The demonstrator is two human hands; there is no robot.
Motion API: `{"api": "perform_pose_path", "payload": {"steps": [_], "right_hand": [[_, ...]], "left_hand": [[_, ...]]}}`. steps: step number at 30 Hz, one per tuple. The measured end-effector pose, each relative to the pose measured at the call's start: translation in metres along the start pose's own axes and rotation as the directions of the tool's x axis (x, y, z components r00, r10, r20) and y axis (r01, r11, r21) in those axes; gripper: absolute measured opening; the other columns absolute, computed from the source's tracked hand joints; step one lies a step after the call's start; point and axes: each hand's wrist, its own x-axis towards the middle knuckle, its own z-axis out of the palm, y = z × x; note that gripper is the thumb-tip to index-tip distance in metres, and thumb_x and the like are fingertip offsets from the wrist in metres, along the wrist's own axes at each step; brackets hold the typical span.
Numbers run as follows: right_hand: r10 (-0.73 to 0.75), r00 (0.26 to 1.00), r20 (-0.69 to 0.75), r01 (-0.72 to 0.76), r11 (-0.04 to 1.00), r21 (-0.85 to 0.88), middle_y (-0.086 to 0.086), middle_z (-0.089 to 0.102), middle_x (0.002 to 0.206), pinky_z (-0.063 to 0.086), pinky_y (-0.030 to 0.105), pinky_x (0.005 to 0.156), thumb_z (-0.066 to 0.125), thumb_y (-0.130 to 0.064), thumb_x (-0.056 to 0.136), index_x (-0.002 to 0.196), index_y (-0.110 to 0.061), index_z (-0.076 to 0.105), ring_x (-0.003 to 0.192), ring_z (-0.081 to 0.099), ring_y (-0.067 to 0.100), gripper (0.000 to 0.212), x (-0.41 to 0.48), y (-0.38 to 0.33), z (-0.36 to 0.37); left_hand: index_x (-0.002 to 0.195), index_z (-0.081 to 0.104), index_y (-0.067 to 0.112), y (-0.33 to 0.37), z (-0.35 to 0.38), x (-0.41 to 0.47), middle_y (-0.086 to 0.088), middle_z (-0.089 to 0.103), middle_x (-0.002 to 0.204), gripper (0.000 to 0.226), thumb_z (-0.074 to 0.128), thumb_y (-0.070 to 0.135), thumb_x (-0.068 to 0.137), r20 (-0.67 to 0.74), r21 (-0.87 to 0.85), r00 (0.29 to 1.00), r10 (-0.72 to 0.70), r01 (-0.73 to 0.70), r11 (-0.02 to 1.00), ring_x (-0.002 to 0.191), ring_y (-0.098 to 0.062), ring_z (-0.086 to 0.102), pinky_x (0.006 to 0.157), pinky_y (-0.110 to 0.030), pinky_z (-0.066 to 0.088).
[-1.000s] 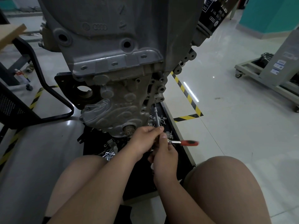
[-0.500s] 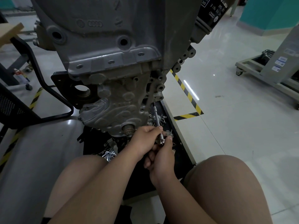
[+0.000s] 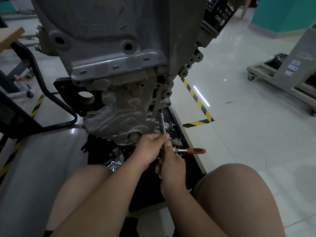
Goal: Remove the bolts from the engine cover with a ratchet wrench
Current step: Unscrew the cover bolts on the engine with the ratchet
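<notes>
A grey engine block fills the upper middle, with its ribbed engine cover [image 3: 119, 117] at the lower end. The ratchet wrench has a red and black handle [image 3: 195, 151] pointing right. Its long steel extension bar [image 3: 163, 124] runs up to the cover's right edge, where its socket meets a bolt I cannot see. My left hand [image 3: 151, 147] pinches the lower end of the extension. My right hand [image 3: 171, 165] grips the ratchet head just below it.
A black tray [image 3: 183, 134] on the floor under the engine holds several loose metal parts. My bare knees frame the bottom. Yellow-black floor tape [image 3: 196, 98] runs to the right, a grey wheeled stand [image 3: 273, 77] sits far right, and a black chair frame [image 3: 42, 86] stands at left.
The ratchet handle pointed right a second ago, swung out of sight behind my hands half a second ago, and now points right again. Both hands stay on the tool.
</notes>
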Motion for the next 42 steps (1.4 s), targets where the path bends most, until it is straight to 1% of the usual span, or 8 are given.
{"api": "perform_pose_path", "payload": {"steps": [5,11,15,18,21,28,35,42], "right_hand": [[-0.033,0.998,-0.054,0.032,0.999,-0.006,0.001,0.050,0.049,0.035,0.020,0.040,0.064,-0.035,0.092,0.072,-0.010,0.049,0.041,0.044,0.010,0.035,-0.005,0.000,0.001],[-0.013,0.997,-0.073,0.018,0.998,0.056,0.002,0.054,0.056,0.037,0.021,0.042,0.067,-0.032,0.090,0.077,-0.011,0.050,0.047,0.049,0.010,0.030,-0.002,-0.002,0.000],[0.043,0.998,-0.040,-0.038,0.993,0.113,-0.001,0.051,0.048,0.039,0.020,0.041,0.056,-0.040,0.096,0.072,-0.009,0.057,0.039,0.047,0.010,0.039,0.000,-0.001,0.002],[0.156,0.988,0.009,-0.154,0.963,0.220,0.000,0.045,0.044,0.038,0.021,0.042,0.046,-0.049,0.098,0.067,-0.011,0.061,0.035,0.043,0.012,0.051,0.003,-0.002,0.006],[0.209,0.976,0.056,-0.216,0.935,0.279,0.001,0.040,0.043,0.034,0.020,0.041,0.040,-0.055,0.098,0.068,-0.012,0.058,0.033,0.038,0.014,0.056,0.006,-0.001,0.007],[0.249,0.964,0.094,-0.266,0.921,0.283,0.004,0.038,0.042,0.031,0.020,0.039,0.037,-0.061,0.097,0.058,-0.013,0.055,0.031,0.035,0.017,0.064,0.003,-0.001,0.007],[0.244,0.964,0.106,-0.265,0.919,0.290,0.003,0.038,0.043,0.029,0.020,0.041,0.037,-0.061,0.097,0.052,-0.015,0.059,0.031,0.035,0.016,0.068,0.003,-0.001,0.008],[0.148,0.989,0.003,-0.147,0.981,0.129,0.000,0.049,0.043,0.036,0.021,0.039,0.041,-0.052,0.099,0.068,-0.013,0.063,0.034,0.044,0.012,0.054,0.003,-0.001,0.006]], "left_hand": [[0.067,0.069,0.014,-0.002,-0.001,0.001,0.008,0.059,0.048,0.031,0.061,0.029,0.094,-0.004,0.008,1.000,0.007,-0.007,1.000,0.041,-0.002,0.051,0.042,-0.013,0.039],[0.064,0.069,0.016,-0.003,0.001,0.003,0.005,0.059,0.049,0.032,0.063,0.031,0.092,0.005,-0.012,1.000,-0.006,0.006,1.000,0.043,-0.005,0.052,0.042,-0.015,0.039],[0.065,0.066,0.013,-0.002,0.001,0.002,0.000,0.055,0.044,0.034,0.062,0.033,0.092,0.017,-0.002,1.000,-0.002,0.002,1.000,0.032,-0.011,0.045,0.035,-0.014,0.033],[0.069,0.065,0.013,-0.004,0.001,0.001,-0.008,0.051,0.045,0.034,0.060,0.038,0.093,0.045,0.013,0.998,-0.033,0.033,0.999,0.027,-0.017,0.038,0.033,-0.016,0.031],[0.075,0.065,0.013,-0.004,0.001,0.002,-0.005,0.051,0.044,0.033,0.058,0.039,0.094,0.057,0.010,0.997,-0.050,0.049,0.999,0.025,-0.017,0.038,0.031,-0.016,0.032],[0.082,0.069,0.015,-0.005,0.001,0.003,0.000,0.052,0.040,0.033,0.054,0.041,0.095,0.042,0.057,0.997,-0.062,0.060,0.997,0.026,-0.016,0.040,0.035,-0.016,0.032],[0.073,0.068,0.017,-0.006,0.003,0.004,-0.005,0.053,0.047,0.033,0.052,0.033,0.096,0.037,0.018,0.998,-0.052,0.052,0.999,0.031,-0.018,0.039,0.042,-0.021,0.032],[0.066,0.068,0.019,-0.004,0.001,0.000,-0.009,0.052,0.048,0.036,0.055,0.034,0.096,0.059,0.039,0.998,-0.007,0.005,0.999,0.029,-0.017,0.040,0.035,-0.018,0.033]]}}
